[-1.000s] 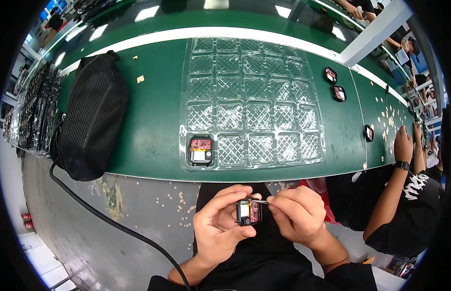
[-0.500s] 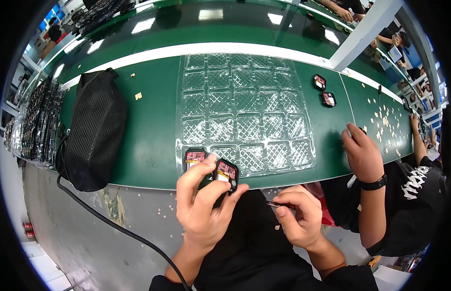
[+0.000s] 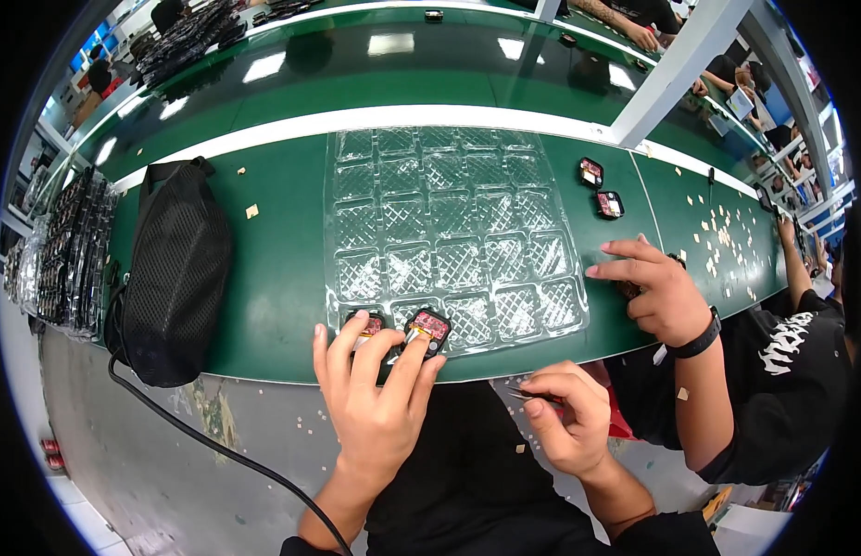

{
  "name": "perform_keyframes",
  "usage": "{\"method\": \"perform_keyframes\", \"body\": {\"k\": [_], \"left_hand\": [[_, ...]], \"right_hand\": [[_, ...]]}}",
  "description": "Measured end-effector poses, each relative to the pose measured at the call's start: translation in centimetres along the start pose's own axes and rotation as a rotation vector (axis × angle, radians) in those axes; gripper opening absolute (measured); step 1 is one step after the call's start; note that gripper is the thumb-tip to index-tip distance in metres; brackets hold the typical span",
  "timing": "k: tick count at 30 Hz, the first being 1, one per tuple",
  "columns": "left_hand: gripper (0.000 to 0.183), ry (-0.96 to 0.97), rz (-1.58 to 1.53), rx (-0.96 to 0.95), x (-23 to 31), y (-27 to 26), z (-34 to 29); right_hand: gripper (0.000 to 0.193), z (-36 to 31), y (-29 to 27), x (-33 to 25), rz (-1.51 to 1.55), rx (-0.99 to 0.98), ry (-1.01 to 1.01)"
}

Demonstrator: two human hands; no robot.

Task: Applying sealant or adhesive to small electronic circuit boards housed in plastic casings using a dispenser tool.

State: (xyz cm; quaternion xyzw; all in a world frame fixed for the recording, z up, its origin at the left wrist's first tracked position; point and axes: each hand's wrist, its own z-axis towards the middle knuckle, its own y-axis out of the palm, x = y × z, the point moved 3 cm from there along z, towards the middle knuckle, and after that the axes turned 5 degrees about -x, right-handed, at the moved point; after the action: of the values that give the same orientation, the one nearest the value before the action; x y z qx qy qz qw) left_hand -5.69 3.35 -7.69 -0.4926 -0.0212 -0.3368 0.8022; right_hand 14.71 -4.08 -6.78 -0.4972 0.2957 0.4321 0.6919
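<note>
1. A black-cased module (image 3: 430, 326) sits at the near edge of the clear tray (image 3: 458, 261), over the second cell from its left corner; it is roughly square, with no clear long axis.
2. The left hand (image 3: 379, 410) is nearer, reaching over it from the near side, fingers spread; whether thumb and index grip it or only touch, I cannot tell.
3. A neighbouring module (image 3: 373, 322) lies just left, partly under the same fingers.
4. The right hand (image 3: 576, 419) pinches tweezers (image 3: 534, 397) beyond the table's (image 3: 273, 296) near edge, tips pointing left.
</note>
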Motion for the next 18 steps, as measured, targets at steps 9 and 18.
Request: {"method": "perform_keyframes", "body": {"k": [9,18], "left_hand": [[0.031,0.047,-0.038,0.026,-0.1,-0.5,0.6],[0.036,0.01,-0.018,-0.034,-0.2,-0.1,0.2]], "right_hand": [[0.016,0.2,0.3,0.0,0.025,-0.002,0.006],[0.017,1.5,-3.3,1.8,-0.418,0.353,-0.072]]}}
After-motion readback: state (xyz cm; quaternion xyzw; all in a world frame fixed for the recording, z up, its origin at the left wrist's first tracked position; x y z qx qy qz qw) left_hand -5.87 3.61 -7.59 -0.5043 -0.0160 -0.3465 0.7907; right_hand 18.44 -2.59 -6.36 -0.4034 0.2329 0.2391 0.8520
